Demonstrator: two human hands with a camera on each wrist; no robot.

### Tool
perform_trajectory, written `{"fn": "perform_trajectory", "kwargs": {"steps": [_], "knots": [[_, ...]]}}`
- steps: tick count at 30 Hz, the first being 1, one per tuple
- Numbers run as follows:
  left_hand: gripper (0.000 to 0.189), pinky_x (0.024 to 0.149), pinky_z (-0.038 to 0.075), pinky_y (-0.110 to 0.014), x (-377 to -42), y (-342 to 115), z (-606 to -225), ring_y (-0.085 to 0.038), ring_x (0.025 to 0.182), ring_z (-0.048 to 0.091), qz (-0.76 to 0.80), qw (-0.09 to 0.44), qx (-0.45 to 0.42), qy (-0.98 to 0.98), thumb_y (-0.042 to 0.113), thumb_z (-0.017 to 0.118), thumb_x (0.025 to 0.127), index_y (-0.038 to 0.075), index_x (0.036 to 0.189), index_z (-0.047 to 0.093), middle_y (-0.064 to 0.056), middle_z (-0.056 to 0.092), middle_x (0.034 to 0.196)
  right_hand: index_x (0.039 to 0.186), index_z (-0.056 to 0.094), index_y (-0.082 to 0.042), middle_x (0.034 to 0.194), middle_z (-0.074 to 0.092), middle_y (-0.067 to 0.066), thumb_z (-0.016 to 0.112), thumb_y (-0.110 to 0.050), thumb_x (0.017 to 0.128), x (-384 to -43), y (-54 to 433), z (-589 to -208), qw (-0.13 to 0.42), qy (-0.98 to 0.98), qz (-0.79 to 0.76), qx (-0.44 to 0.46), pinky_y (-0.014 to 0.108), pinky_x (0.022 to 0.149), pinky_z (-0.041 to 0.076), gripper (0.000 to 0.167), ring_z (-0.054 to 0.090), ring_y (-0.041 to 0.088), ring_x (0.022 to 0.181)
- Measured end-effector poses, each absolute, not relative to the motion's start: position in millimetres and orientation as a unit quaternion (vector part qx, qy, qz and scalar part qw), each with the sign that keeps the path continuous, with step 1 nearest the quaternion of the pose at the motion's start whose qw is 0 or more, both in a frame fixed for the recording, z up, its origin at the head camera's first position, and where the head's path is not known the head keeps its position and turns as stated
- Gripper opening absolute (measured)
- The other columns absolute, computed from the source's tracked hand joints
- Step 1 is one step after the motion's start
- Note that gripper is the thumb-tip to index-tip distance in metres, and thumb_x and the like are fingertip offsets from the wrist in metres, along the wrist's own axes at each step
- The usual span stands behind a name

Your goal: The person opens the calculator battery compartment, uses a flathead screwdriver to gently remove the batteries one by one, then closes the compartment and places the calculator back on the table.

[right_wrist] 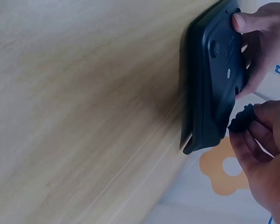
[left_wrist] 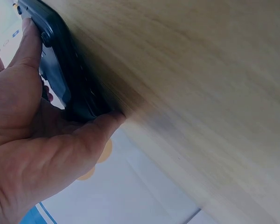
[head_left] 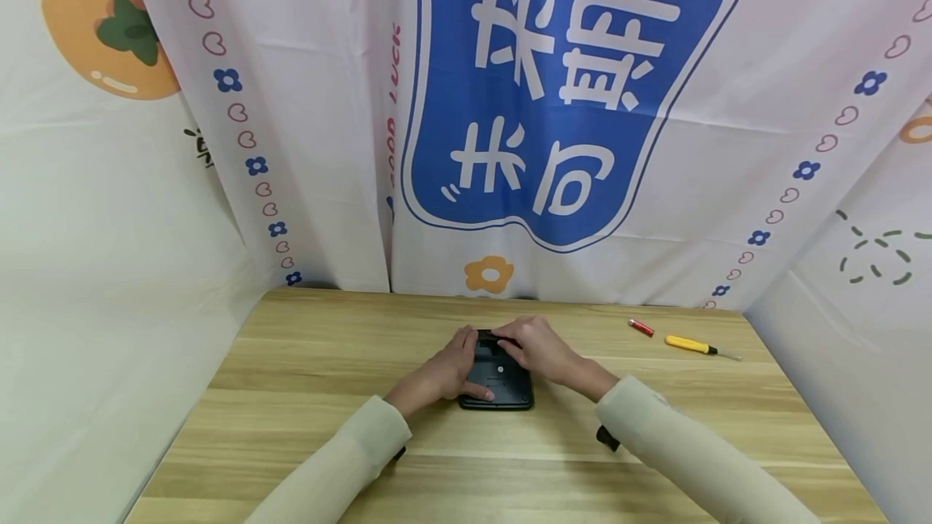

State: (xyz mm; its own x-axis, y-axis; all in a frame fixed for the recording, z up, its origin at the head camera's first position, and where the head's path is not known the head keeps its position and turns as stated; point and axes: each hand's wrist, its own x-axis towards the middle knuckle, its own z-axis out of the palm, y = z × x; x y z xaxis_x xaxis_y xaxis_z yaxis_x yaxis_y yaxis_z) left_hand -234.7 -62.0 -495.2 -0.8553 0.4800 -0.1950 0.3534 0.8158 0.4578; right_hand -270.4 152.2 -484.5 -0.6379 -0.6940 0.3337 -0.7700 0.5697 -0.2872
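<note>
A black desk calculator (head_left: 511,388) lies face down on the wooden table, its back with round rubber feet turned up. My left hand (head_left: 446,369) grips it along the left side, the thumb lying on the back near the close edge. Between thumb and fingers, my right hand (head_left: 544,351) pinches a small black battery cover (right_wrist: 242,118). The right wrist view shows that cover held just off the calculator's far end. Near the same end, a dark recess (head_left: 489,346) shows in the back, partly hidden by the fingers.
To the right on the table (head_left: 306,395) lie a small red battery (head_left: 641,327) and a yellow-handled screwdriver (head_left: 692,344), its shaft pointing right. A printed white cloth (head_left: 328,144) hangs behind the table's far edge and along both sides.
</note>
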Motion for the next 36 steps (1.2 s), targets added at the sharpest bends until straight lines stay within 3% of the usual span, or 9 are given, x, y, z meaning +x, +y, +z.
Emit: {"fn": "perform_trajectory", "kwargs": {"steps": [23, 36], "knots": [[0.115, 0.124, 0.036, -0.047, -234.1, -62.3, -493.5, -0.039, 0.16, 0.022, 0.199, 0.153, 0.228, 0.941, 0.049, 0.084, 0.089, -0.011, 0.163, 0.018, -0.03, 0.017, 0.171, 0.122, 0.077, 0.002, 0.116, 0.079, 0.011, 0.071, -0.002, 0.1, -265.3, 142.9, -491.3, 0.111, -0.874, 0.094, 0.463, 0.036, 0.088, 0.063, 0.023, 0.073, 0.023, 0.103], [0.116, 0.123, 0.038, -0.048, -235.8, -62.8, -494.4, -0.04, 0.159, 0.023, 0.192, 0.149, 0.233, 0.941, 0.05, 0.083, 0.089, -0.01, 0.163, 0.018, -0.031, 0.017, 0.171, 0.122, 0.077, 0.001, 0.119, 0.078, 0.01, 0.072, -0.008, 0.101, -264.5, 142.2, -497.8, 0.153, -0.864, 0.01, 0.479, 0.034, 0.091, 0.061, 0.024, 0.071, 0.022, 0.104]]}}
